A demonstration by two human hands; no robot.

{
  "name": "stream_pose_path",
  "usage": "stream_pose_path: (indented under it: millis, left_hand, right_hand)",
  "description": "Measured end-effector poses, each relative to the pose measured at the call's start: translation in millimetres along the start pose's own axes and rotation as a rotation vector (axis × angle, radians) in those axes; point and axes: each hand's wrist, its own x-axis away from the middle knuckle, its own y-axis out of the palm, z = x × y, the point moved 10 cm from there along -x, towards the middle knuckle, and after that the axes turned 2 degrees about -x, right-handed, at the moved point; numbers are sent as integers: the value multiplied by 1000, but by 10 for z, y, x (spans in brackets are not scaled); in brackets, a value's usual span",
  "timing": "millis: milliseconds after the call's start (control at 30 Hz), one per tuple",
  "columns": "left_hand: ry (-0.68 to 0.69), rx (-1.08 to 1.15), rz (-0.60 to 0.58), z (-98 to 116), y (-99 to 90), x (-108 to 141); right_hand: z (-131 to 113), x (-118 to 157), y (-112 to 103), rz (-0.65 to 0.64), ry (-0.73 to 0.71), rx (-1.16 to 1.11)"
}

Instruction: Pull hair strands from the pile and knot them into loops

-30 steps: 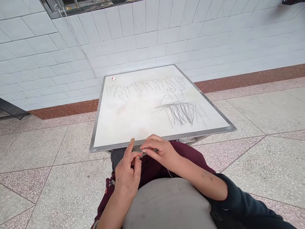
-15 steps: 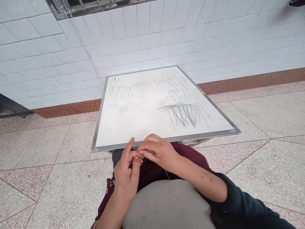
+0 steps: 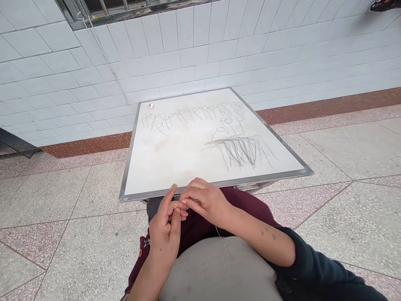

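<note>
My left hand (image 3: 166, 228) is at the near edge of the white table (image 3: 169, 163), its index finger raised and its thumb and other fingers pinched together. Touching its fingertips, my right hand (image 3: 206, 200) is closed in a pinch from the right. Between the fingers of both hands lies a thin dark green strand, mostly hidden. A fine pale thread (image 3: 218, 232) hangs below my right hand over the grey clothing. On the table are several thin dark looped wires (image 3: 194, 113) in a row and a pile of loose dark strands (image 3: 244, 150) at the right.
The table has a grey metal rim. A small red and white object (image 3: 151, 106) sits in its far left corner. Behind stands a white tiled wall (image 3: 169, 54) with a barred window (image 3: 125, 5) at the upper left. Speckled floor tiles (image 3: 94, 246) surround the table.
The view has shifted slightly. My hands keep the same pinched pose close together, and more of the pale thread shows below my right hand.
</note>
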Motion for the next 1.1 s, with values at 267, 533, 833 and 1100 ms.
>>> stream_pose_path:
  millis: [267, 533, 833, 1100]
  left_hand:
    - [29, -106, -110, -59, 57, 29]
    - [-86, -37, -27, -89, -38, 78]
    - [-132, 211, 15, -93, -183, 26]
    - [-132, 230, -164, -55, 125, -18]
  right_hand:
    - [27, 44, 5, -51, 20, -22]
    - [185, 66, -52, -19, 119, -213]
    - [311, 75, -215, 105, 222, -265]
    - [177, 88, -109, 64, 130, -234]
